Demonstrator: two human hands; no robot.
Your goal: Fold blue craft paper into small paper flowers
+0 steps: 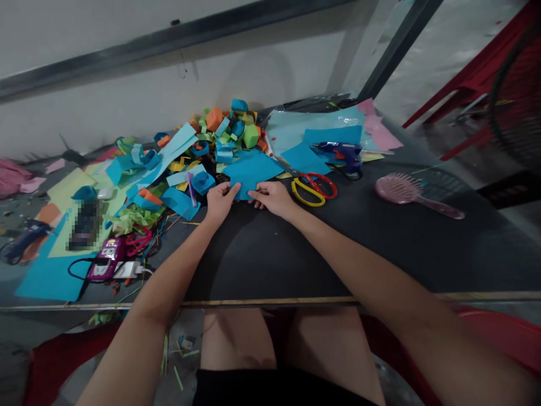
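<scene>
Between my two hands is a small piece of blue paper (243, 190), pinched at its left side by my left hand (220, 200) and at its right side by my right hand (273, 198). Both thumbs lie on top of the paper, with some fingers tucked out of sight behind it. A larger blue sheet (256, 167) lies just beyond. To the right of my right hand rest scissors (313, 189) with one yellow and one red handle loop. A purple pen (192, 190) lies to the left of my left hand.
Folded paper pieces (226, 132) in several colours are heaped by the wall. At right are a blue glue gun (344, 153) and a pink hairbrush (399, 189). A blurred-out phone (84, 224), a purple device (107, 259) and a second glue gun (27, 241) lie at left.
</scene>
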